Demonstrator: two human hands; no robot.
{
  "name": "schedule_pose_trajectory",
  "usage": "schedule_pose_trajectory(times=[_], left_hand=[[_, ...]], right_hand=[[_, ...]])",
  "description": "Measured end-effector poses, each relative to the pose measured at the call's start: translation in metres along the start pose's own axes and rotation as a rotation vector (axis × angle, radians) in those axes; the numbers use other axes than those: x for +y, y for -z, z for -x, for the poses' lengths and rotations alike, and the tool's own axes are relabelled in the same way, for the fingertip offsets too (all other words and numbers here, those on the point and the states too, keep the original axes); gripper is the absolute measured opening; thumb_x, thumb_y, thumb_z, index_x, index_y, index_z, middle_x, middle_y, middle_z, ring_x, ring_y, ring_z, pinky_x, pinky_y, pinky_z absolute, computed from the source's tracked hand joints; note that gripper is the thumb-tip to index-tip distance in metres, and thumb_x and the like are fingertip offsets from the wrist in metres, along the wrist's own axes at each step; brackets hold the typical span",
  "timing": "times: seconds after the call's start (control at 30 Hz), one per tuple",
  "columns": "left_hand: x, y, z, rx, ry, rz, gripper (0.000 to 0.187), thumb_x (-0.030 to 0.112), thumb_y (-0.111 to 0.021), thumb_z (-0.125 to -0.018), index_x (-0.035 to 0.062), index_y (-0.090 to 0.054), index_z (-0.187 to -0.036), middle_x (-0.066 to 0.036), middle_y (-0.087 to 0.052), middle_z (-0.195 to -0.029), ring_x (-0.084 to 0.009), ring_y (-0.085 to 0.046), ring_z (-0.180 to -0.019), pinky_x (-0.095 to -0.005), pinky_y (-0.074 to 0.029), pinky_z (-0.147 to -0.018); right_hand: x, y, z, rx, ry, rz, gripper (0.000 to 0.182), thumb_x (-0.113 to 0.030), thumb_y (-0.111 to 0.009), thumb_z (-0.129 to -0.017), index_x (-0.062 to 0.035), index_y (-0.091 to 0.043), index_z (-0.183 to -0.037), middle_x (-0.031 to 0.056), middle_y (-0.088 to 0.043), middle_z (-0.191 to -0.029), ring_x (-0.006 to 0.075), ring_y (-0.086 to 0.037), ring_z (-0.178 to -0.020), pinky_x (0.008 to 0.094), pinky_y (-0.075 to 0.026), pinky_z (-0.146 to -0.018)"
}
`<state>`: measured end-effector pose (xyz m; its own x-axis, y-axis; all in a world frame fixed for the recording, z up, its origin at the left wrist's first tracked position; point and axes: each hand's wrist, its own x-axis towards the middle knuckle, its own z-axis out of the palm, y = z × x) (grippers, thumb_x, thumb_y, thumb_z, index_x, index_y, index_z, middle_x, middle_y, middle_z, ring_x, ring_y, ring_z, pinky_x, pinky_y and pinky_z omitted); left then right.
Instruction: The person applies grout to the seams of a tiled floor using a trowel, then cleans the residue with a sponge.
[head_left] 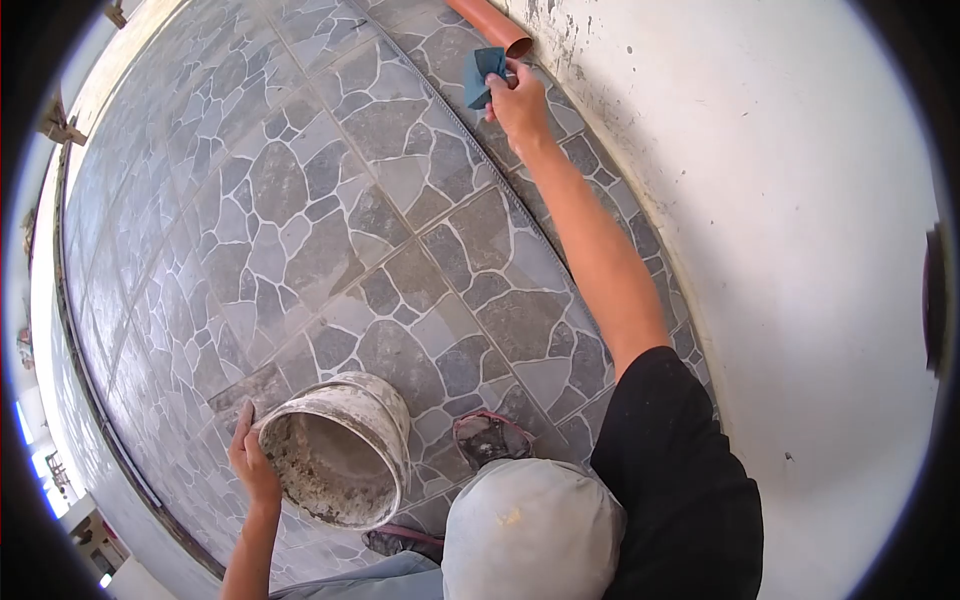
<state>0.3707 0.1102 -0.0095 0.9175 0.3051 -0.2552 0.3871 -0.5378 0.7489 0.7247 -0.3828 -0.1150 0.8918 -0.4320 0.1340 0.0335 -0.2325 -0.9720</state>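
Open patterned floor [300, 240] lay between the two hands, while the wall [760, 250] and orange pipe [495, 28] blocked the way just beyond the right hand [518, 105].

A rounded, pale grey cloth section [535, 535] bore a yellowish mark. A short black sleeve [685, 470] was located right of this section; blue-grey trousers [375, 580], left. Dark shoes [490, 438] near it had pinkish-red edging.

The grimy bucket [388, 402] tilts, the teal sheet [480, 88] bends.
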Motion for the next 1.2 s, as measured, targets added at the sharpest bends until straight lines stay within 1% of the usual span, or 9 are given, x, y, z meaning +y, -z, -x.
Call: schedule_pose_trajectory(times=[0.03,0.17,0.33,0.47,0.67,0.73,1.0,1.03,1.2], left_hand=[[0.000,0.001,0.001,0.009,0.001,0.006,0.052,0.010,-0.041,-0.093,-0.0124,-0.055,-0.138,-0.026,-0.058,-0.141,-0.0314,-0.053,-0.135,-0.0358,-0.034,-0.116],[0.006,-0.001,0.003,0.029,0.009,0.007,0.052,0.011,-0.040,-0.094,-0.0120,-0.055,-0.138,-0.026,-0.059,-0.140,-0.0311,-0.053,-0.135,-0.0359,-0.034,-0.116],[-0.006,-0.002,0.002,0.009,0.010,0.063,0.052,0.011,-0.041,-0.094,-0.0129,-0.054,-0.139,-0.026,-0.058,-0.141,-0.0307,-0.053,-0.136,-0.0359,-0.035,-0.116],[0.000,0.000,0.002,-0.031,0.018,0.068,0.053,0.011,-0.040,-0.094,-0.0140,-0.052,-0.140,-0.026,-0.056,-0.144,-0.0307,-0.051,-0.137,-0.0362,-0.034,-0.117],[-0.005,0.002,0.002,-0.037,0.017,0.109,0.054,0.011,-0.041,-0.094,-0.0144,-0.051,-0.140,-0.026,-0.055,-0.144,-0.0309,-0.050,-0.137,-0.0363,-0.033,-0.117],[-0.003,-0.001,0.002,-0.035,0.003,0.126,0.054,0.011,-0.041,-0.093,-0.0145,-0.051,-0.140,-0.026,-0.056,-0.144,-0.0311,-0.050,-0.137,-0.0362,-0.033,-0.117],[-0.008,0.000,0.000,-0.035,0.018,0.117,0.055,0.013,-0.041,-0.095,-0.0149,-0.049,-0.142,-0.026,-0.054,-0.145,-0.0301,-0.052,-0.135,-0.0362,-0.038,-0.114],[-0.008,-0.009,-0.015,-0.153,-0.051,0.105,0.055,0.013,-0.041,-0.095,-0.0149,-0.049,-0.142,-0.026,-0.054,-0.145,-0.0301,-0.052,-0.135,-0.0362,-0.038,-0.114],[-0.022,-0.001,-0.007,-0.044,0.005,0.193,0.057,0.018,-0.038,-0.096,-0.0155,-0.049,-0.141,-0.026,-0.053,-0.147,-0.0330,-0.051,-0.136,-0.0380,-0.039,-0.113]], right_hand=[[0.002,0.011,-0.017,0.110,0.360,0.301,0.041,-0.011,-0.063,-0.091,0.0069,-0.055,-0.127,0.0230,-0.065,-0.091,0.0393,-0.069,-0.089,0.0448,-0.058,-0.073],[0.003,0.074,0.003,-0.013,0.137,1.012,0.038,-0.009,-0.062,-0.093,0.0022,-0.055,-0.128,0.0259,-0.056,-0.115,0.0452,-0.067,-0.092,0.0509,-0.056,-0.079],[0.027,0.094,0.106,-0.480,0.362,0.957,0.039,-0.009,-0.059,-0.095,0.0028,-0.055,-0.132,0.0232,-0.059,-0.112,0.0432,-0.066,-0.094,0.0487,-0.055,-0.082],[0.034,0.117,0.043,-0.098,0.097,1.155,0.037,-0.007,-0.060,-0.093,-0.0013,-0.061,-0.129,0.0215,-0.057,-0.111,0.0430,-0.067,-0.089,0.0482,-0.055,-0.080],[0.027,0.099,0.104,-0.467,0.311,0.980,0.040,-0.008,-0.061,-0.091,0.0012,-0.062,-0.130,0.0222,-0.058,-0.115,0.0436,-0.067,-0.096,0.0495,-0.056,-0.081],[0.039,0.107,0.068,-0.099,0.166,1.133,0.041,-0.005,-0.059,-0.091,-0.0011,-0.059,-0.132,0.0206,-0.056,-0.115,0.0424,-0.068,-0.092,0.0486,-0.058,-0.076],[0.053,0.027,-0.046,0.048,0.261,1.094,0.029,-0.011,-0.052,-0.098,0.0028,-0.061,-0.122,0.0165,-0.057,-0.121,0.0336,-0.066,-0.100,0.0414,-0.058,-0.084],[0.068,0.022,-0.042,0.194,0.290,1.193,0.026,-0.012,-0.055,-0.096,0.0023,-0.066,-0.114,0.0147,-0.059,-0.114,0.0306,-0.066,-0.094,0.0420,-0.058,-0.079],[0.056,0.128,0.070,0.053,0.326,1.289,0.026,-0.008,-0.061,-0.087,0.0059,-0.067,-0.108,0.0174,-0.058,-0.102,0.0280,-0.066,-0.088,0.0390,-0.059,-0.068]])
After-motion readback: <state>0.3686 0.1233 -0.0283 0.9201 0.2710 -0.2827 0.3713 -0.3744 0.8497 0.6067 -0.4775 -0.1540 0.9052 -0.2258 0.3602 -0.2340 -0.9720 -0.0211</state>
